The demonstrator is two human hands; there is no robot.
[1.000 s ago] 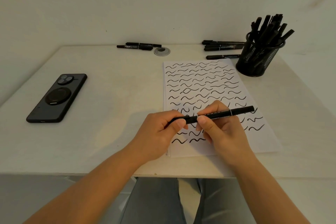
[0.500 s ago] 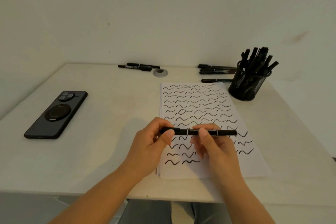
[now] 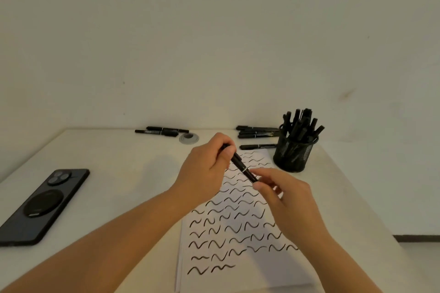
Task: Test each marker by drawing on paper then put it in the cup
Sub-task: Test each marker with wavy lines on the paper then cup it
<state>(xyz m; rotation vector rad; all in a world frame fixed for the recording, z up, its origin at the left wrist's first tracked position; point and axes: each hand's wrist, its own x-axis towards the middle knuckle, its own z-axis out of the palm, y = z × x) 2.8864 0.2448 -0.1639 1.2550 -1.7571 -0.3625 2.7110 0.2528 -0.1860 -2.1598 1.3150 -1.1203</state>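
Observation:
My left hand [image 3: 204, 171] grips the far end of a black marker [image 3: 241, 166], held slanted in the air above the paper [image 3: 238, 228]. My right hand [image 3: 285, 200] pinches the marker's near end with thumb and fingers. The white paper is covered with rows of black wavy strokes. A black mesh cup [image 3: 294, 152] stands at the paper's far right corner, packed with several black markers. Loose markers lie by the wall: a pile [image 3: 258, 132] left of the cup, one single marker [image 3: 258, 146] at the paper's top edge, and two markers [image 3: 162, 131] further left.
A black phone [image 3: 42, 204] lies face down at the table's left side. A small grey round cap [image 3: 188, 137] sits in the table near the wall. The white table [image 3: 123, 173] ends close on the right past the cup.
Both hands have lifted the marker up and away from me over the paper, and it has turned from level to slanted. The camera has tilted upward.

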